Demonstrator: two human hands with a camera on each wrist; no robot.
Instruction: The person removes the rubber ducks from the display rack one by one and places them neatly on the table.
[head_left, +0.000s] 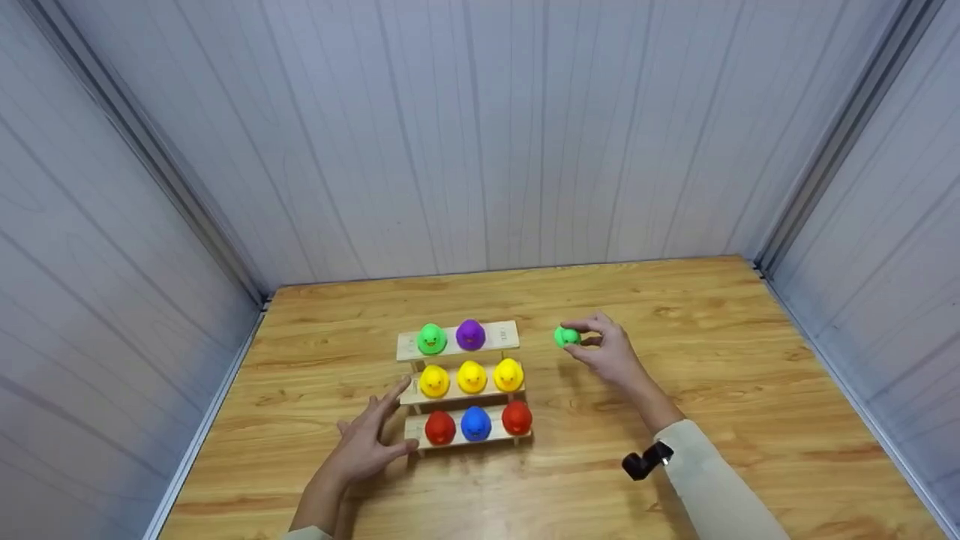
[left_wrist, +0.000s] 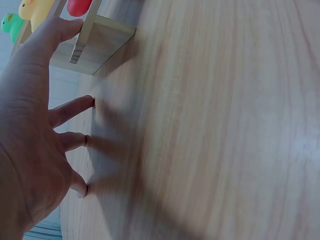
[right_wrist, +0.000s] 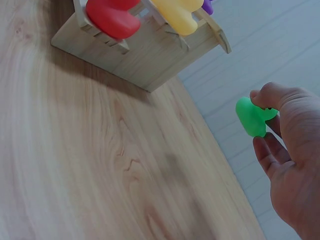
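Between thumb and fingers my right hand (head_left: 609, 351) pinches a green rubber duck (head_left: 567, 337), held in the air right of a wooden three-step rack (head_left: 499, 334). In the right wrist view this green duck (right_wrist: 252, 117) is well above the table. My left hand (head_left: 366, 441) touches the rack's left end, fingers spread, with the thumb at the front step. The top step bears a green duck (head_left: 431, 340) and a purple duck (head_left: 471, 335). Yellow ducks (head_left: 472, 377) fill the middle step. On the front step, a blue duck (head_left: 475, 424) stands between two red ducks (head_left: 440, 427).
The rack stands on a wood-grain table (head_left: 600, 465). Pale panels enclose it at the back (head_left: 480, 135) and on both sides. A small black device (head_left: 646, 460) sits at the right wrist, beside the light sleeve (head_left: 712, 480).
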